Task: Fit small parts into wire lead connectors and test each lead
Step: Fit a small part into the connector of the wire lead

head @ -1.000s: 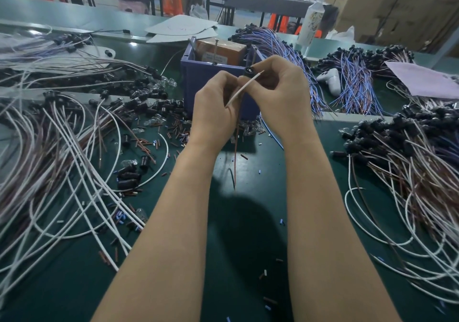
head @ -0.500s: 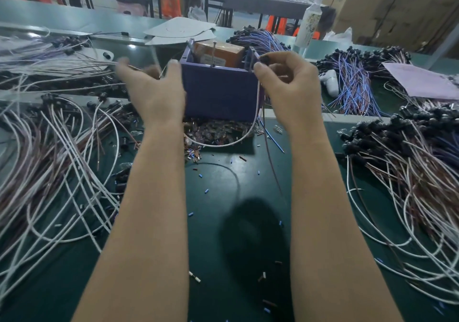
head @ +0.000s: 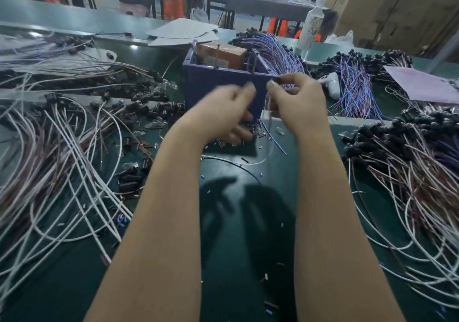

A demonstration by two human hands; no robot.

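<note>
My right hand (head: 296,99) pinches a black connector (head: 275,81) at its fingertips, in front of the right corner of the purple box (head: 218,85). From the connector a white lead (head: 269,145) hangs down and curls onto the green table (head: 236,222). My left hand (head: 221,115) is blurred by motion just left of the connector, fingers partly curled; I cannot tell whether it holds anything. Small loose parts (head: 221,144) lie at the foot of the box. Thin metal pins (head: 253,60) stand up from the box.
A brown carton (head: 221,54) sits inside the box. White and brown leads (head: 62,160) cover the left side. Leads with black connectors (head: 409,152) are piled at the right, blue leads (head: 355,93) behind them. A bottle (head: 310,28) and paper sheets (head: 422,85) lie farther back.
My left hand, which had reached out to the left, has swung back to the middle beside the right hand. The right hand has lowered slightly with the connector.
</note>
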